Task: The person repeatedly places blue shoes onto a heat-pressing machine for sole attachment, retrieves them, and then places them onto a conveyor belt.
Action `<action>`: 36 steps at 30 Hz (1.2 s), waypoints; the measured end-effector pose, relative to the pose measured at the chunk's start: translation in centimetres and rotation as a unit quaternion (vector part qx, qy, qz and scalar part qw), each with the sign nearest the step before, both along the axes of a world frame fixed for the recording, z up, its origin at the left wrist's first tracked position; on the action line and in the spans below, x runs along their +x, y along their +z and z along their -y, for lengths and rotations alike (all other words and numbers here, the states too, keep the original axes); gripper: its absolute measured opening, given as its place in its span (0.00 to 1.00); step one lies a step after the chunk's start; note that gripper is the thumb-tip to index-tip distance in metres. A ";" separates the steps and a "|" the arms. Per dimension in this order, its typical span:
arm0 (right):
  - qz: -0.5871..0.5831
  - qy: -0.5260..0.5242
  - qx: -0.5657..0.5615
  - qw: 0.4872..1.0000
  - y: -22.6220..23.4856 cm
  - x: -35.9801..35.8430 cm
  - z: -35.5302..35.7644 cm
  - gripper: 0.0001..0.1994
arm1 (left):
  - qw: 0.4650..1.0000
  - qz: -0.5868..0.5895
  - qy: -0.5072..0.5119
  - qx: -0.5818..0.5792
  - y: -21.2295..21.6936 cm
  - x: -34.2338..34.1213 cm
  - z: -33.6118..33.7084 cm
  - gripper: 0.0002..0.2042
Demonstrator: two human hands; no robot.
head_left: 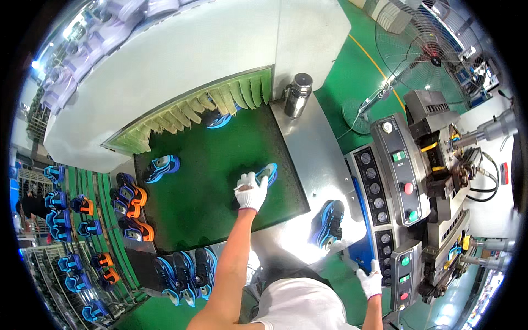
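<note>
Nearest you, your gloved right hand [370, 281] is hovering just beside the lower control panel [406, 275], its fingers spreading open. To your left, three black-and-blue shoes [185, 273] are lying side by side along the near edge of the green surface [192, 206], and to your right a single shoe [331, 223] is resting on the shiny metal table [314, 146]. Further in, your gloved left hand [251, 192] is partly covering a blue-trimmed shoe [269, 171] lying on the green surface, right of its middle; its fingers are bending over the shoe, though whether they are gripping it I cannot tell. Orange-trimmed shoes [136, 230] are sitting along the left side, and a blue-and-black shoe [160, 168] is lying well apart from your hand. Beyond, another shoe [220, 121] is poking out beneath the fringed curtain [190, 111], a steel flask [298, 98] is standing upright, and a fan [435, 60] is facing the workspace.
</note>
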State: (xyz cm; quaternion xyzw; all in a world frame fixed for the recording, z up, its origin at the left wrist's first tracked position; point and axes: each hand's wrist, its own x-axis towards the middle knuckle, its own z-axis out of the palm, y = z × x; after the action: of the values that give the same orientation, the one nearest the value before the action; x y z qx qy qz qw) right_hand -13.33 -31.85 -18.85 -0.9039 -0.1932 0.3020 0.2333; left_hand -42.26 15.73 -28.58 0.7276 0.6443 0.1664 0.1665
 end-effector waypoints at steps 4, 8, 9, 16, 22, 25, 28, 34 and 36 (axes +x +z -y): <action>-0.018 0.026 -0.017 0.999 2.6 -3.4 -3.1 0.40 | 0.997 0.069 -0.032 0.004 0.1 -2.5 3.2 0.16; -0.043 0.137 0.057 0.988 7.8 -5.4 -11.3 0.35 | 0.993 0.064 -0.096 -0.002 0.5 -4.6 4.7 0.13; -0.107 0.140 0.103 0.979 10.4 -6.0 -13.6 0.34 | 0.988 0.071 -0.134 0.007 1.3 -4.5 5.0 0.11; 0.154 0.290 0.296 0.897 8.1 -7.6 -17.7 0.32 | 0.866 0.166 -0.471 0.023 20.8 7.6 13.8 0.09; -0.091 0.144 0.349 0.921 14.5 1.6 -14.1 0.28 | 0.752 0.203 -0.624 0.065 29.9 20.9 18.3 0.17; -0.205 0.031 0.317 0.925 13.7 6.0 -8.5 0.37 | 0.671 0.221 -0.642 0.297 34.8 26.9 19.4 0.25; -0.328 -0.046 0.386 0.861 15.7 8.8 -2.3 0.28 | 0.759 0.346 -0.512 0.204 33.3 30.7 18.9 0.18; -0.470 -0.229 0.628 0.576 18.6 11.6 7.0 0.35 | 0.814 0.373 -0.443 -0.048 27.8 36.8 20.6 0.20; -0.470 -0.248 0.631 0.566 16.1 12.4 9.2 0.36 | 0.814 0.364 -0.442 -0.099 25.9 37.5 22.1 0.19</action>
State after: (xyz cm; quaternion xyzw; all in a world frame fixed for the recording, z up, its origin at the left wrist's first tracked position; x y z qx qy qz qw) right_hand -0.92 -41.09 -2.71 -0.2707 0.0338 0.4158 0.8676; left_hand -4.75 -6.39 -2.65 0.7998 0.1588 0.2634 0.5156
